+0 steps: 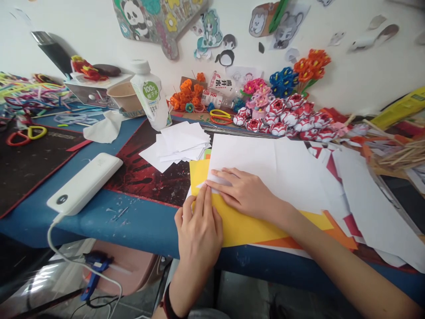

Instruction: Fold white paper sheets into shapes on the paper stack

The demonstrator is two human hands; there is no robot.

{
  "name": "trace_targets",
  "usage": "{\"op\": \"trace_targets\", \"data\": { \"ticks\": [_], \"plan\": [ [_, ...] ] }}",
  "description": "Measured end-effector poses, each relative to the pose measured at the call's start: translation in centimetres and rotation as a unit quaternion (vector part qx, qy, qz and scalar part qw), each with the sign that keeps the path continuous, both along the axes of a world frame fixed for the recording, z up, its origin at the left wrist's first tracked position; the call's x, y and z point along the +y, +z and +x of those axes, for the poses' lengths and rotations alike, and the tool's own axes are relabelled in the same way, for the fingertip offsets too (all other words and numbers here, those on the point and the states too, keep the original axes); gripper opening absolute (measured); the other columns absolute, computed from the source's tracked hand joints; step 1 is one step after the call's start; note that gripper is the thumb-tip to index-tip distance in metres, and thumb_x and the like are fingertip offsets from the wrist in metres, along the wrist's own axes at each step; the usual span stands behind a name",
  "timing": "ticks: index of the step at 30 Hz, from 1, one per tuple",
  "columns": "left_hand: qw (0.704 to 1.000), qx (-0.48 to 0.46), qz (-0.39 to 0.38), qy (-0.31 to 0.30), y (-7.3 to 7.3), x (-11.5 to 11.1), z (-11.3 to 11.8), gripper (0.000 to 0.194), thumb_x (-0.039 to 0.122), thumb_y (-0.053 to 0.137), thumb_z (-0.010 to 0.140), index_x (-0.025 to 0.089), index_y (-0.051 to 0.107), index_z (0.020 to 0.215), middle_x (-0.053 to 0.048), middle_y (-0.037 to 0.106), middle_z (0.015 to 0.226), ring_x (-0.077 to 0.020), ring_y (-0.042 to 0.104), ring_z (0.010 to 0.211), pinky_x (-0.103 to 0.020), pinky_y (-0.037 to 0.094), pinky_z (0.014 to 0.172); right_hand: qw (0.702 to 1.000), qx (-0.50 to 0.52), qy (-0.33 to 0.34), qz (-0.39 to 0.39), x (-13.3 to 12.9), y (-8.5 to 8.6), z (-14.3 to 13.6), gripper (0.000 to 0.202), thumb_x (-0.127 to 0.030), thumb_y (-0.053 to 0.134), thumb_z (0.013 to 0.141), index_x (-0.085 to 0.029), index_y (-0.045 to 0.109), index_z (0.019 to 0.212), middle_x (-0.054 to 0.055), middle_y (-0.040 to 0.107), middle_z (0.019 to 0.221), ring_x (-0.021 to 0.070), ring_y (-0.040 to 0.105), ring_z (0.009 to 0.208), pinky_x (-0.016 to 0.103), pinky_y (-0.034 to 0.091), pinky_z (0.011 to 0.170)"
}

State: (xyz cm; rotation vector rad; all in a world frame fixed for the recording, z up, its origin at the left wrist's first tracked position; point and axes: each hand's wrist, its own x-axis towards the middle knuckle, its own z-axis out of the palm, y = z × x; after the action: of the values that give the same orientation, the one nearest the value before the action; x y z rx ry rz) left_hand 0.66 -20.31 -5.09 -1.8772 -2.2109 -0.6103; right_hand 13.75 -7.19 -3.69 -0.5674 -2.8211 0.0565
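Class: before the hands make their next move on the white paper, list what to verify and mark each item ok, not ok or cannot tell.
1. Left hand pressing the white paper corner: ok.
2. Right hand flat on the paper: ok.
3. Yellow sheet lying under the paper: ok.
4. Bottle upright, apart from the paper: ok.
5. Fold edges aligned: cannot tell, fingers cover them.

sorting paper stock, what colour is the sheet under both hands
Yellow sheet, with orange beneath it; head view.
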Motion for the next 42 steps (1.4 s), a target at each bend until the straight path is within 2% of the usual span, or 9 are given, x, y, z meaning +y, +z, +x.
{"op": "trace_targets", "data": {
  "ticks": [13, 18, 21, 28, 34, 36, 39, 42],
  "plan": [
    [1.0, -0.003, -0.024, 0.012, 0.5, 0.1, -0.1, 0.05, 0.021, 0.043, 0.094, 0.015, 0.048, 0.143, -0.011, 0.055, 0.142, -0.0314, 0.052, 0.112, -0.048, 0.038, 0.091, 1.0, -0.008, -0.006, 0.0, -0.2, 0.0, 0.0, 0.047, -0.024, 0.045, 0.096, -0.028, 0.049, 0.143, 0.006, 0.051, 0.146, 0.0279, 0.047, 0.13, 0.046, 0.048, 0.101],
    [0.999, 0.006, -0.031, 0.044, 0.7, 0.4, -0.1, 0.048, 0.024, 0.042, 0.095, 0.014, 0.05, 0.141, -0.011, 0.053, 0.144, -0.0324, 0.052, 0.112, -0.048, 0.038, 0.087, 1.0, -0.007, -0.006, -0.004, -0.2, 0.0, 0.0, 0.051, -0.024, 0.047, 0.095, -0.031, 0.045, 0.146, 0.004, 0.053, 0.144, 0.0285, 0.047, 0.13, 0.047, 0.048, 0.101],
    [0.999, 0.018, -0.031, 0.038, 0.8, 0.6, -0.3, 0.048, 0.024, 0.041, 0.095, 0.013, 0.05, 0.141, -0.013, 0.053, 0.144, -0.0322, 0.052, 0.111, -0.048, 0.038, 0.086, 1.0, 0.002, -0.005, -0.005, -0.2, 0.1, 0.0, 0.052, -0.023, 0.049, 0.094, -0.032, 0.046, 0.145, 0.004, 0.054, 0.144, 0.0277, 0.048, 0.129, 0.046, 0.047, 0.102],
    [0.999, 0.042, -0.016, 0.027, 1.3, 0.3, -1.1, 0.045, 0.026, 0.041, 0.095, 0.022, 0.053, 0.139, -0.008, 0.06, 0.138, -0.0307, 0.055, 0.106, -0.05, 0.035, 0.089, 1.0, -0.002, -0.006, 0.002, -0.3, 0.0, 0.0, 0.051, -0.024, 0.049, 0.094, -0.03, 0.047, 0.145, 0.006, 0.053, 0.144, 0.0284, 0.047, 0.129, 0.047, 0.047, 0.102],
    [0.999, 0.029, -0.009, 0.034, 1.2, 0.9, -2.0, 0.042, 0.028, 0.042, 0.096, 0.022, 0.056, 0.135, -0.009, 0.058, 0.139, -0.0323, 0.053, 0.109, -0.049, 0.037, 0.088, 1.0, -0.015, -0.007, 0.008, -0.4, 0.0, 0.0, 0.051, -0.024, 0.047, 0.094, -0.025, 0.047, 0.145, 0.007, 0.051, 0.146, 0.0293, 0.047, 0.129, 0.047, 0.044, 0.105],
    [0.999, 0.014, -0.005, 0.033, 1.4, 1.6, -2.9, 0.037, 0.032, 0.045, 0.096, 0.021, 0.062, 0.126, -0.01, 0.062, 0.133, -0.0316, 0.052, 0.109, -0.046, 0.04, 0.086, 1.0, -0.013, -0.005, 0.009, -0.4, 0.0, 0.1, 0.05, -0.025, 0.046, 0.095, -0.025, 0.047, 0.145, 0.007, 0.051, 0.146, 0.0293, 0.047, 0.129, 0.047, 0.044, 0.106],
    [0.999, -0.013, -0.021, 0.027, 2.1, 3.0, -4.4, 0.029, 0.038, 0.053, 0.093, 0.018, 0.066, 0.109, -0.011, 0.068, 0.111, -0.029, 0.053, 0.1, -0.041, 0.043, 0.082, 1.0, -0.01, -0.002, 0.012, -0.3, -0.1, 0.2, 0.049, -0.026, 0.044, 0.096, -0.024, 0.046, 0.145, 0.007, 0.05, 0.147, 0.0298, 0.047, 0.13, 0.048, 0.045, 0.105],
    [0.997, -0.018, -0.079, -0.019, 2.7, 4.6, -5.6, 0.028, 0.041, 0.063, 0.086, 0.016, 0.065, 0.1, -0.009, 0.066, 0.097, -0.0268, 0.055, 0.094, -0.038, 0.043, 0.081, 1.0, -0.001, -0.002, 0.015, -0.2, -0.4, 0.2, 0.05, -0.026, 0.041, 0.097, -0.017, 0.044, 0.146, 0.009, 0.05, 0.147, 0.0293, 0.048, 0.13, 0.046, 0.044, 0.106]
  ]
}}
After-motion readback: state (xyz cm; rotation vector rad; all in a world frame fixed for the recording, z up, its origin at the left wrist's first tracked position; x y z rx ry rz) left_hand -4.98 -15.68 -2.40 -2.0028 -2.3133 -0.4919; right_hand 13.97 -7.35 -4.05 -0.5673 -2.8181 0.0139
